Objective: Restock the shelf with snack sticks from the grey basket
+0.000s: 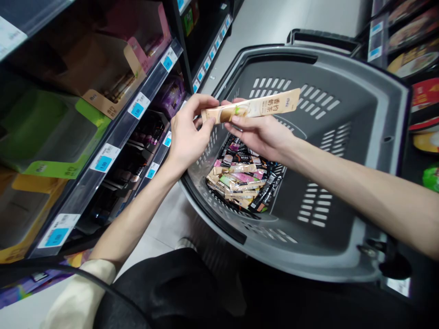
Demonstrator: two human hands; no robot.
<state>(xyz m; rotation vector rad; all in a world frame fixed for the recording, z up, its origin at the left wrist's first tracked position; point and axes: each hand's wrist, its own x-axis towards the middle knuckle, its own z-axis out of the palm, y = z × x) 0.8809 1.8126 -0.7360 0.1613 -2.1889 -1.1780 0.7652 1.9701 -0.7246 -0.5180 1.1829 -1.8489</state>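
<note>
Over the grey shopping basket I hold a long beige milk tea sachet in both hands. My left hand pinches its left end between thumb and fingers. Nearer the sachet's middle, my right hand grips it, thumb on the printed front and fingers behind. The sachet tilts slightly, its right end higher. Below, a heap of sachets in beige, black, pink and green lies at the bottom of the basket, partly hidden by my right hand.
On the left, a shelf with price tags carries a green display box, a beige display box and a pink one. Purple packs sit on the lower shelf. Packaged goods line the right side. Tiled floor shows below.
</note>
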